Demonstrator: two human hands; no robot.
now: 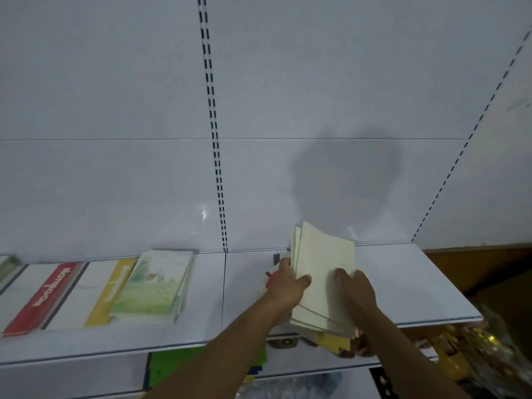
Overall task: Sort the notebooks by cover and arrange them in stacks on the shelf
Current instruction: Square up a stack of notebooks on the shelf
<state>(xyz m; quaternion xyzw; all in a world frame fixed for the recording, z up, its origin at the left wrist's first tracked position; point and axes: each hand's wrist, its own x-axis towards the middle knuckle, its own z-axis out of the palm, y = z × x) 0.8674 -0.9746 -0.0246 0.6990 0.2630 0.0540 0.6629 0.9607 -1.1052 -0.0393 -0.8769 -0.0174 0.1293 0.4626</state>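
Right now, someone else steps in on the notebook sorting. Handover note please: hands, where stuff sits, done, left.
Left hand: gripping the left edge of a cream-covered bundle of notebooks, tilted over the shelf.
Right hand: pressing on the same bundle from the right.
Placed: green-cover stack, yellow-spine stack and red-spine stack, side by side on the left section.
Partly hidden under the left hand: something with red on it, unclear.
Left: set the cream bundle down as its own stack, square it.

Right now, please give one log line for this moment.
both hands grip cream notebooks | left hand | right hand | above shelf | green stack placed
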